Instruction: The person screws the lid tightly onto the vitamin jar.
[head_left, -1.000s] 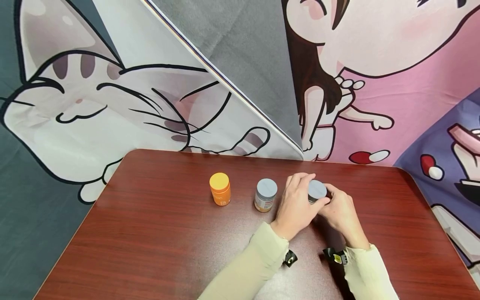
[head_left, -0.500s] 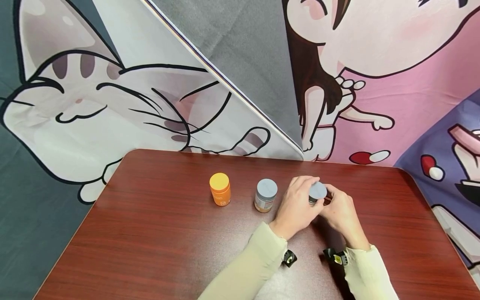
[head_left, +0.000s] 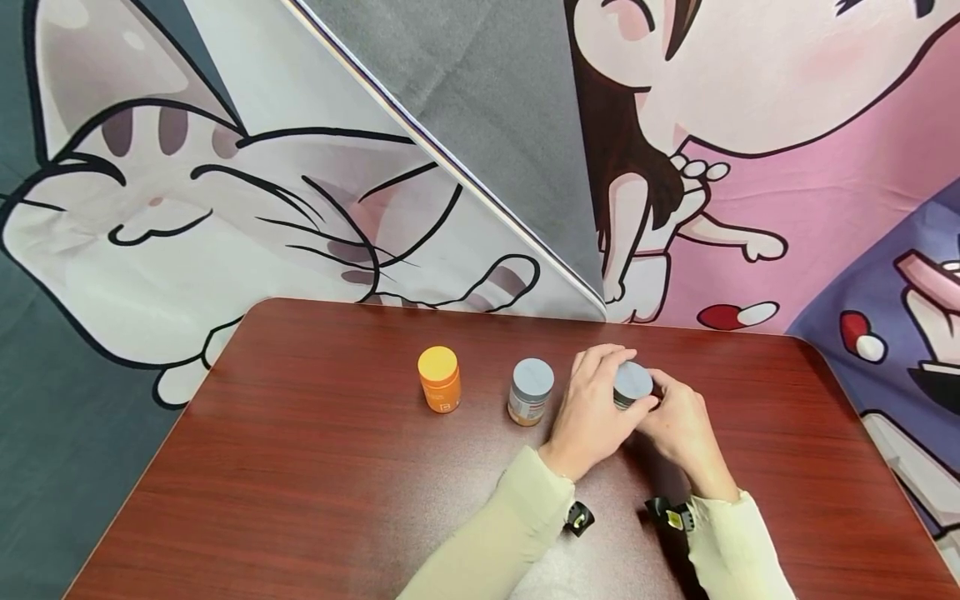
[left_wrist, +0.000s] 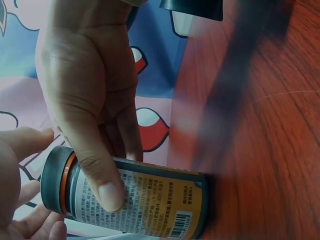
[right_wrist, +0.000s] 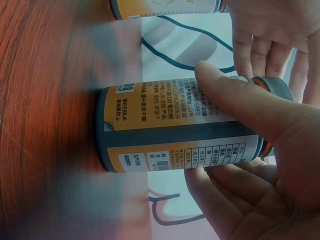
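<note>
An upright supplement bottle [left_wrist: 162, 202] with a grey lid [head_left: 632, 381] stands on the table between both hands. Its label is orange and silver, with small print and a barcode. My right hand [head_left: 681, 423] grips the body, the thumb along the label in the right wrist view and fingers on the far side. The left hand [head_left: 591, 410] is curled around the lid, fingers at its far rim and thumb at its near rim. In the left wrist view an orange ring [left_wrist: 68, 182] shows between lid and body.
A second grey-lidded bottle [head_left: 532, 392] stands just left of the left hand. Farther left is an orange bottle with a yellow lid [head_left: 438, 379]. The reddish-brown table [head_left: 315, 467] ends at a cartoon-printed backdrop [head_left: 480, 208]. Each wrist wears a small black camera.
The left hand's fingers and thumb turned and drew together around the lid half a second ago, and have now spread back around it. The right hand and bottle stay in place.
</note>
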